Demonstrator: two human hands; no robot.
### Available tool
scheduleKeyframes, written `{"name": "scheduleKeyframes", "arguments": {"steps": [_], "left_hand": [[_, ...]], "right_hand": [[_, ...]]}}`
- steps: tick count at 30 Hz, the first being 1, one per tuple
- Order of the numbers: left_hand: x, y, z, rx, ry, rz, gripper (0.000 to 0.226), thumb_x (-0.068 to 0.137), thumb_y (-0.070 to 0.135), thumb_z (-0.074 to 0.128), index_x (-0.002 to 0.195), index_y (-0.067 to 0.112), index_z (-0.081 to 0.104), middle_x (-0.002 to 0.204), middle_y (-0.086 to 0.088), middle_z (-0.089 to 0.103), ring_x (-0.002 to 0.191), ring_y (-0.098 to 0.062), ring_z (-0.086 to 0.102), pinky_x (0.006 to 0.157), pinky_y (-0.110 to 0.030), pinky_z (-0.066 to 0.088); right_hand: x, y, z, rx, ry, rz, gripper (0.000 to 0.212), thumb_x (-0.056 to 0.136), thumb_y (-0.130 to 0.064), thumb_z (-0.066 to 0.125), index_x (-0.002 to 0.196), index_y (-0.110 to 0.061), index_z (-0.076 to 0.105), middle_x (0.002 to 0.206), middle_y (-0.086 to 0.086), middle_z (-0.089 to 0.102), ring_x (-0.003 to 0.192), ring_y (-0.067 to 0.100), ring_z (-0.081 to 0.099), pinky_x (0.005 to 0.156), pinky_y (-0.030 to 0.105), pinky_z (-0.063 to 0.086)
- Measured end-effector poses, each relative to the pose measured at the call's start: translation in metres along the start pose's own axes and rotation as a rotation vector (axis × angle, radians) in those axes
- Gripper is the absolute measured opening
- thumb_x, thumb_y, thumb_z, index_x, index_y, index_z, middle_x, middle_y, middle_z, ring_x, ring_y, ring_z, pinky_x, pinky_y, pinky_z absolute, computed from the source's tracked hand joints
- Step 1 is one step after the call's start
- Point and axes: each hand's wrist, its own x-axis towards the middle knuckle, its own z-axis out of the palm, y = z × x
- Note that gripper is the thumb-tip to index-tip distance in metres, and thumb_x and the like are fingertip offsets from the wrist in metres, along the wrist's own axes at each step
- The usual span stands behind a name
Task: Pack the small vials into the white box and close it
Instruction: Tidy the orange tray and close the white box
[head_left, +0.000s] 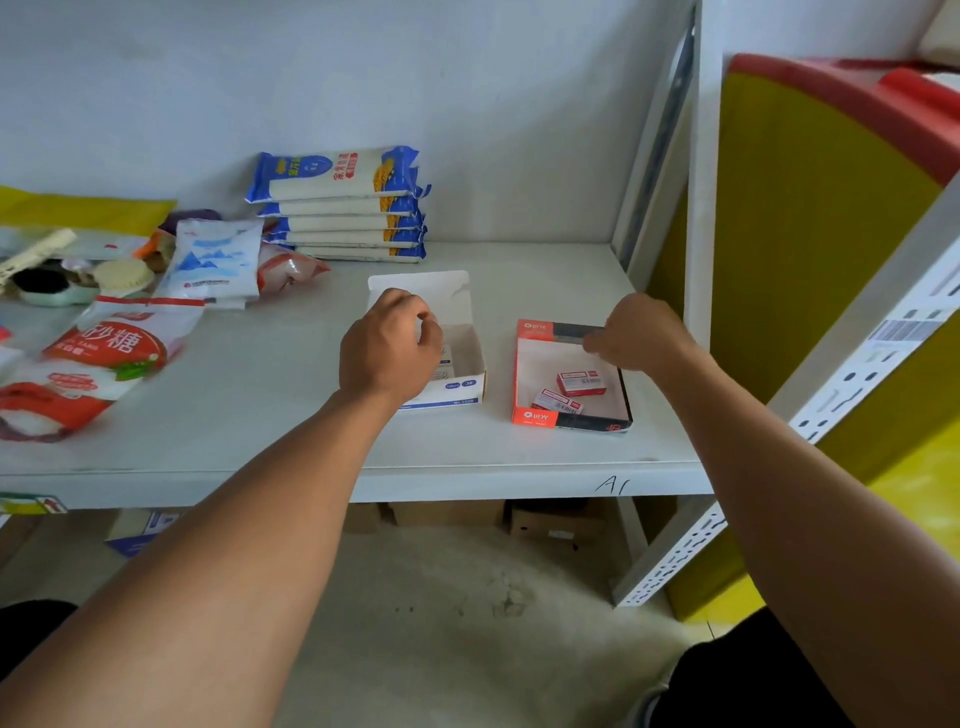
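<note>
L hand (390, 347) hovering over white box (457, 387); R hand (640, 332) reaching into orange tray (524, 415).
Small packs (581, 382) lying nearer R hand, just below its fingers (597, 345); both hands' fingers curling, grip can't tell.

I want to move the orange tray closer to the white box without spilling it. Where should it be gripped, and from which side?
Judging by its pose, grip the orange tray by its low near wall, coming from the front edge of the shelf. It lies flat and open-topped with two small red boxes loose inside, so keep it level. The right hand already occupies the far rim.
</note>
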Motion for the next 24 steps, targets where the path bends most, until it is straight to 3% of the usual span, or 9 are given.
{"name": "scheduleKeyframes", "arguments": {"steps": [2,5,9,13,15,17,21,24], "left_hand": [[-0.001,0.000,0.000,-0.003,-0.001,0.000,0.017,0.092,0.022,0.052,0.090,0.010,0.064,0.104,-0.006,0.062,0.080,-0.032,0.061,0.067,-0.038,0.052],[-0.001,0.001,0.001,-0.005,-0.003,0.002,0.017,0.091,0.023,0.052,0.089,0.010,0.064,0.103,-0.006,0.063,0.079,-0.033,0.061,0.067,-0.039,0.053],[0.000,-0.001,0.001,-0.007,-0.011,-0.001,0.017,0.090,0.022,0.052,0.089,0.009,0.064,0.103,-0.006,0.063,0.079,-0.033,0.061,0.066,-0.038,0.052],[0.000,-0.002,0.000,-0.004,-0.010,0.007,0.017,0.089,0.021,0.052,0.087,0.009,0.064,0.101,-0.006,0.062,0.077,-0.033,0.060,0.063,-0.036,0.050],[0.000,-0.004,-0.001,-0.002,-0.006,0.006,0.017,0.089,0.022,0.052,0.086,0.010,0.063,0.101,-0.006,0.062,0.077,-0.033,0.060,0.063,-0.036,0.050],[0.000,-0.006,-0.002,0.003,-0.007,0.005,0.017,0.090,0.023,0.052,0.087,0.010,0.064,0.102,-0.005,0.062,0.078,-0.033,0.061,0.064,-0.037,0.051],[-0.001,-0.005,-0.002,0.007,0.001,-0.002,0.017,0.091,0.022,0.052,0.089,0.010,0.064,0.103,-0.006,0.063,0.079,-0.031,0.061,0.064,-0.034,0.050],[0.000,-0.005,-0.002,-0.001,-0.002,0.008,0.017,0.091,0.022,0.052,0.088,0.011,0.064,0.102,-0.005,0.063,0.078,-0.031,0.061,0.064,-0.036,0.051]], "right_hand": [[0.000,-0.008,-0.001,-0.054,-0.042,-0.097,0.028,0.085,-0.036,0.070,0.093,-0.010,0.065,0.081,-0.002,0.067,0.069,0.020,0.064,0.056,0.026,0.050],[-0.007,-0.018,-0.002,-0.120,-0.256,-0.239,0.033,0.077,-0.039,0.078,0.099,-0.014,0.074,0.093,0.001,0.073,0.082,0.022,0.067,0.079,0.032,0.055],[-0.015,-0.023,0.014,-0.207,-0.344,-0.407,0.033,0.072,-0.039,0.079,0.102,-0.027,0.076,0.103,-0.006,0.072,0.091,0.017,0.064,0.088,0.034,0.052],[-0.020,-0.030,0.022,-0.278,-0.331,-0.454,0.030,0.077,-0.032,0.076,0.105,-0.021,0.075,0.103,-0.004,0.070,0.089,0.015,0.060,0.086,0.032,0.053],[-0.020,-0.032,0.020,-0.259,-0.313,-0.454,0.026,0.076,-0.039,0.075,0.097,-0.022,0.077,0.096,-0.004,0.071,0.080,0.012,0.060,0.075,0.028,0.052],[-0.017,-0.034,0.014,-0.170,-0.272,-0.436,0.024,0.076,-0.040,0.075,0.089,-0.020,0.078,0.091,-0.002,0.071,0.076,0.013,0.062,0.068,0.027,0.047],[-0.010,-0.040,0.000,0.203,-0.143,-0.329,0.023,0.071,-0.023,0.082,0.091,-0.012,0.077,0.084,0.003,0.072,0.082,0.023,0.068,0.077,0.036,0.057],[-0.008,-0.036,0.005,0.244,-0.092,-0.318,0.027,0.078,-0.011,0.078,0.104,-0.012,0.073,0.100,0.004,0.068,0.087,0.021,0.062,0.072,0.027,0.048]]}}
